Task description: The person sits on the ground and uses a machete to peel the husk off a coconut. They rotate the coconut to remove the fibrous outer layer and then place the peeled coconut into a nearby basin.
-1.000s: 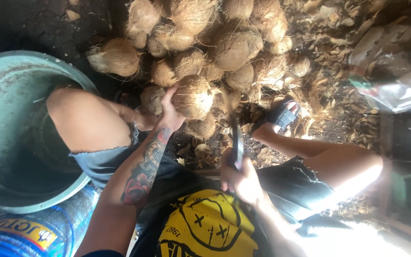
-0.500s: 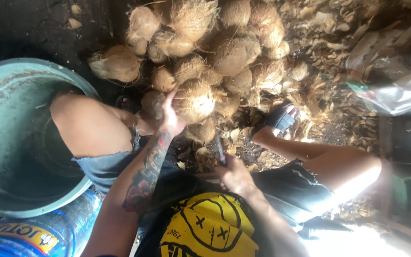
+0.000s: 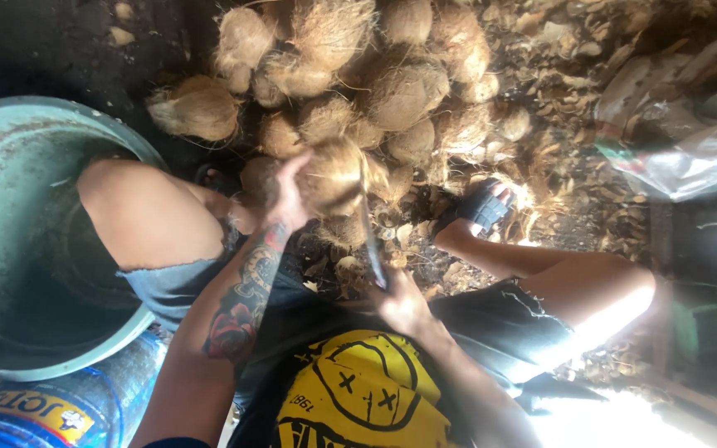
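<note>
Between our knees, in front of the heap of husked coconuts (image 3: 392,91), we are holding one fibrous brown coconut (image 3: 334,176) up off the ground. Our left hand (image 3: 285,195) is cupping it from the left side, fingers spread and pressing against the husk, the tattooed forearm running down toward us. Our right hand (image 3: 402,303) is closed tight around the handle of a long knife (image 3: 371,241), and the dark blade is rising from that fist to the coconut's right edge (whether it is biting into the husk or only lying against it, we cannot tell). The coconut is sitting just ahead of the pile, touching or nearly touching the ones behind it. To our left a large green basin (image 3: 10,141) is standing beside our left knee, with a blue plastic water jug (image 3: 51,411) just below it. Our right foot, in a dark sandal (image 3: 483,206), is resting among the dry husk scraps (image 3: 574,191) littering the ground.
</note>
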